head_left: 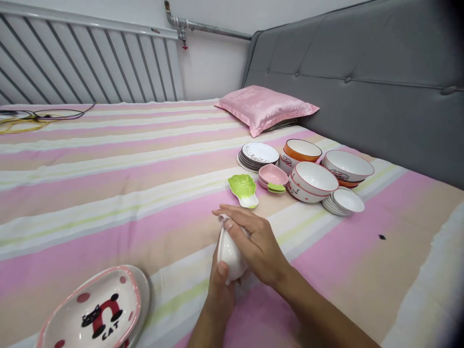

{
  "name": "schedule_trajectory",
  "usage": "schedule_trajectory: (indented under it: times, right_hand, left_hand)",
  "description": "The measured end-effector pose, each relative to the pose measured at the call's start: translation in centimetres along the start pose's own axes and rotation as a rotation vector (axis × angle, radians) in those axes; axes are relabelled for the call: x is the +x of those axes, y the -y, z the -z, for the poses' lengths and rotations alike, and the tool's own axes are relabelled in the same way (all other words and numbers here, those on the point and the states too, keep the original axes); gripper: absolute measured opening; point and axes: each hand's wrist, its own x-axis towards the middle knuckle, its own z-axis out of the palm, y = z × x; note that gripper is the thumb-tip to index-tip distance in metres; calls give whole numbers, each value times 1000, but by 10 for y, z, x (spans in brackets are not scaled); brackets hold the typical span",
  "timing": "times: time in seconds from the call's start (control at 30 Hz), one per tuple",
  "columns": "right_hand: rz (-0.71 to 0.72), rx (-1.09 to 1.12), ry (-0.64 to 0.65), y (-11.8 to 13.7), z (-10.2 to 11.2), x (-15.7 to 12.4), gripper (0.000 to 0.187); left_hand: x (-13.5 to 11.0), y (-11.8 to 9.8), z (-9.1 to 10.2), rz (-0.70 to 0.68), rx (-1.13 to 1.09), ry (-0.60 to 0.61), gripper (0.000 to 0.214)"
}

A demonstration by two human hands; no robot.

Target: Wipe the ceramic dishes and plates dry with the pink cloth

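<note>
A glossy white ceramic dish (231, 251) is held up on edge between both hands, its rounded underside toward me. From below, my left hand (220, 286) grips it, the thumb pressed on its lower part. My right hand (256, 240) wraps over the upper end, with the thumb near a small curled pale tip; whether that tip belongs to the dish is unclear. Just beyond the fingers lies a green-and-white vegetable-shaped dish (243, 190). A pink bowl (272, 175) with a green leaf-like handle sits behind it.
Stacked plates (259, 153), an orange-rimmed bowl (303, 149), red-rimmed bowls (314, 178), another large bowl (348, 165) and small white bowls (347, 200) stand right of centre. A cat-print dish (103, 304) rests on a plate at lower left. A pink pillow (266, 107) and cables (54, 115) lie farther back.
</note>
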Motion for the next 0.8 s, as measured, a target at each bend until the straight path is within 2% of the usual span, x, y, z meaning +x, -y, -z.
schedule_trajectory:
  times: [0.17,0.27,0.4,0.5,0.57,0.63,0.73,0.8]
  right_hand:
    - [-223,232,5,0,12,7,27]
    - [-268,231,-1,-1,13,8,29]
    - [-60,18,-24,1,4,1,30]
    - [124,-197,39,6,-7,-6,32]
    - [205,-314,104,8,-16,-11,34]
    - [266,-394,158,9,-23,-15,37]
    - [350,-461,194,7,-32,-19,40]
    - [401,-487,190,5,-35,-20,40]
  left_hand:
    - [-6,-5,-8,50,-20,88,68]
    - [-8,-6,-10,62,-38,93,66]
    - [-5,-8,-6,85,-106,67,56]
    - [1,-8,-4,60,-233,69,45]
    - [6,-4,-3,-50,-278,38,34]
    - [8,4,-6,-228,-250,-26,28]
    - [7,19,-14,-453,-217,-157,45]
    - [6,26,-20,-466,-130,-183,54]
